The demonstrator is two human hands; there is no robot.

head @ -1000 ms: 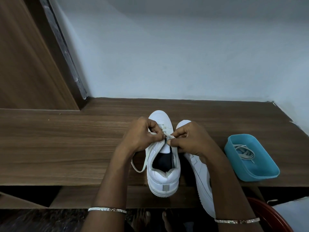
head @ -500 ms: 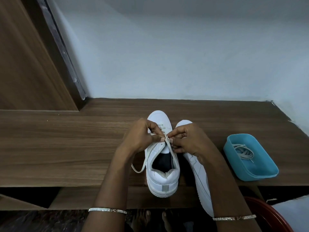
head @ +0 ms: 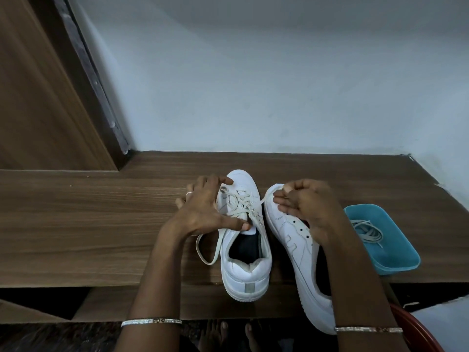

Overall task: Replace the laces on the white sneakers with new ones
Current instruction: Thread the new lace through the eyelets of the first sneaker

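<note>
Hands parted: right hand [head: 304,203] pinches lace [head: 264,199] in its fingers, pulled taut. Left hand [head: 203,208], fingers spread, steadies laced sneaker [head: 243,270]. Crossing likely cinched.

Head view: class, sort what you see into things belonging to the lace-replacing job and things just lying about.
Job: laced white sneaker; unlaced white sneaker; cream flat lace pinched by right hand; left hand resting on the laced sneaker; teal plastic tray holding a coiled lace.
Lying about: red round plastic object; brown wooden door panel.

Laced sneaker [head: 245,273]: white, cream lace [head: 241,205] threaded, upright at table [head: 101,224] front edge. Unlaced sneaker [head: 286,232]: just beside it, heel overhanging that edge.
</note>
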